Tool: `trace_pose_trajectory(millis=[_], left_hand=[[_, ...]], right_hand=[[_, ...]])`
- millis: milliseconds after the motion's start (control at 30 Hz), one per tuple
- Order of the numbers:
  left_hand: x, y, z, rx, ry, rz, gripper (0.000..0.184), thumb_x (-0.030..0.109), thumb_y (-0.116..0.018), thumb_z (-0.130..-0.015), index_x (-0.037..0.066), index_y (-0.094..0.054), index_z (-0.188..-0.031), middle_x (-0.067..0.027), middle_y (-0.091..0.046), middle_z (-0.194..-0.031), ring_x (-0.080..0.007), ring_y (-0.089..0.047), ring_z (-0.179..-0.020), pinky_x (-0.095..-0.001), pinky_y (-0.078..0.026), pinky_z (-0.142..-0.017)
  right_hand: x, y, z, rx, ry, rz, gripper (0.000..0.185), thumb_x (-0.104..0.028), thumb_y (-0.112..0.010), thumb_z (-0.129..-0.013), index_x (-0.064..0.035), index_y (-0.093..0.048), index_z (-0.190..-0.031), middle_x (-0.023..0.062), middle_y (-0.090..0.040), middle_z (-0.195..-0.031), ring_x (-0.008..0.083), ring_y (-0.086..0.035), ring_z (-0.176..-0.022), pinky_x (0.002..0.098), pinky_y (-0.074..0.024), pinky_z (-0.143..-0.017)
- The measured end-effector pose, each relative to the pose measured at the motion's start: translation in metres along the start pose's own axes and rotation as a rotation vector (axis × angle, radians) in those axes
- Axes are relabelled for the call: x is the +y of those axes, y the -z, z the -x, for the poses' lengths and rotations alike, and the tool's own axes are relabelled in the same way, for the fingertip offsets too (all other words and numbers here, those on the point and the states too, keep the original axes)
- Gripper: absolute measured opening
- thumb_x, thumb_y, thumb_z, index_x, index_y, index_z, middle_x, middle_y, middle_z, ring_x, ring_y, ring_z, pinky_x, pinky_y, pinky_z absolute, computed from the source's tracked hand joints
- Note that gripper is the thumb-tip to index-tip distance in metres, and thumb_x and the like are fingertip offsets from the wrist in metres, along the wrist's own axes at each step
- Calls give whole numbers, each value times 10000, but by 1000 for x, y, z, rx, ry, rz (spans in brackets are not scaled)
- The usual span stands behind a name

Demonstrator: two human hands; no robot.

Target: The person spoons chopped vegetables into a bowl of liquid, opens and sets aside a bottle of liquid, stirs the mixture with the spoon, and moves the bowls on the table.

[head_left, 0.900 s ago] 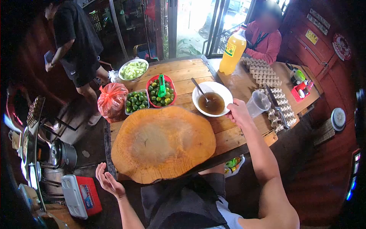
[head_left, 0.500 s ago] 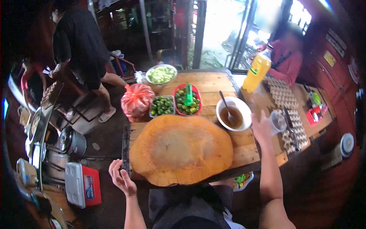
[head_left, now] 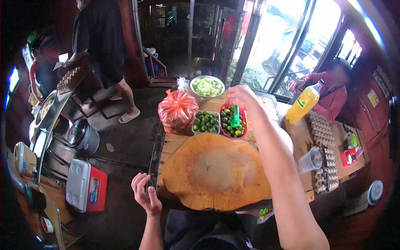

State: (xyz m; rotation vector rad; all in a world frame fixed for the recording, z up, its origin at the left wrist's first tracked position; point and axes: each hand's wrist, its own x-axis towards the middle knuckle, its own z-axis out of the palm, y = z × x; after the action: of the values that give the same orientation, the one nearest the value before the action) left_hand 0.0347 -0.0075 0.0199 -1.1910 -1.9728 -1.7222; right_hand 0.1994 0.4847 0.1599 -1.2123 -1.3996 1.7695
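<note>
White, round bowl heaped with chopped pale-green pieces (head_left: pixel 205 97): stands at the far end of the wooden desk (head_left: pixel 171 142), close to its edge. Your right hand (head_left: pixel 241 96) is just right of it, above the far side of the red plastic basket of green citrus (head_left: pixel 246 126). Fingers bent downward, tips partly hidden; cannot tell whether they grip or touch anything. Your left hand (head_left: pixel 146 196) holds nothing, fingers loosely curled, by the desk's near left corner.

Risks, as judged from here. The bowl has little desk behind it; a knock from your knuckles could push it over the edge. Its heap sits high, so a tilt would likely shed pieces.

The green plastic tool (head_left: pixel 236 116) lies across the citrus, under your wrist. A low wrist could flip it out, fruit with it.

Worst blind spot: your right forearm covers most of the white bowl (head_left: pixel 288 139) beyond the thick, round wooden chopping board (head_left: pixel 216 171). You see only its right side; contents hidden. If your elbow drops or swings, it could tip.

Left hand: the knotted, translucent red plastic bag (head_left: pixel 178 112) is well apart from it; little danger there.
</note>
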Motion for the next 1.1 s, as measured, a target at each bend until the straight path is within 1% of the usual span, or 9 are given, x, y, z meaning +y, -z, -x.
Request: trace_pose_trajectory(millis=[133,233,333,467,500,700,733,800,1100], left_hand=[[1,2,-1,3,10,1,486,444,-565,-1102,-8,-726,-1178,-185,-713,-1249,-397,-621,-1281,-516,-465,-1130],[5,3,-2,9,27,6,485,449,-574,-1085,-4,-736,-1149,-182,-715,-1231,-396,-625,-1270,-520,-476,-1120],[1,2,-1,19,39,19,476,443,-583,-1070,-2,-745,-1118,-179,-716,-1211,-398,-631,-1253,-525,-492,-1101],[0,4,-2,19,38,24,463,434,-586,-1068,2,-748,-1105,-175,-715,-1194,-403,-633,-1242,-525,-496,-1094],[0,4,-2,11,40,24,457,432,-592,-1065,4,-749,-1104,-175,-715,-1194,-403,-632,-1243,-526,-496,-1093],[0,5,-1,-22,38,5,469,442,-580,-1080,2,-743,-1103,-176,-713,-1197,-401,-627,-1257,-532,-486,-1099],[0,6,-1,-27,35,-11,504,466,-551,-1102,-4,-735,-1108,-179,-713,-1202,-401,-626,-1265,-537,-477,-1107],[0,6,-2,-28,30,-11,502,462,-554,-1101,-7,-733,-1109,-183,-713,-1204,-401,-626,-1265,-538,-476,-1107],[-5,1,0,104,86,258,467,375,-654,-1072,-62,-667,-1235,-217,-670,-1303,-373,-604,-1298,-506,-437,-1155]], right_hand=[[16,-33,-52,59,-10,0,260,-1,-596,-1025,81,-553,-1268,279,-594,-1239,443,-738,-891,553,-653,-769],[28,-42,-80,97,-64,-108,364,71,-494,-1027,44,-537,-1387,228,-590,-1376,512,-685,-1163,740,-615,-884],[38,-43,-94,-10,-132,-258,394,67,-423,-1046,44,-516,-1427,243,-571,-1439,508,-684,-1192,756,-610,-924],[53,-41,-119,31,-198,-372,491,119,-383,-1015,19,-492,-1483,264,-620,-1395,481,-700,-1200,706,-651,-880],[56,-40,-124,36,-169,-367,524,139,-359,-983,60,-454,-1493,333,-621,-1349,506,-750,-1049,639,-693,-762],[56,-47,-133,182,-137,-190,399,84,-373,-1016,150,-526,-1380,372,-693,-1130,477,-771,-683,486,-665,-474],[52,-48,-128,180,-138,-190,399,84,-373,-1016,150,-526,-1380,372,-693,-1130,477,-771,-683,486,-665,-474],[42,-46,-116,168,-94,-153,515,198,-357,-893,176,-445,-1400,355,-598,-1349,583,-743,-1009,635,-719,-754],[-23,13,0,50,69,-170,366,133,-482,-848,178,-530,-1208,346,-670,-1181,529,-764,-890,584,-717,-736]])
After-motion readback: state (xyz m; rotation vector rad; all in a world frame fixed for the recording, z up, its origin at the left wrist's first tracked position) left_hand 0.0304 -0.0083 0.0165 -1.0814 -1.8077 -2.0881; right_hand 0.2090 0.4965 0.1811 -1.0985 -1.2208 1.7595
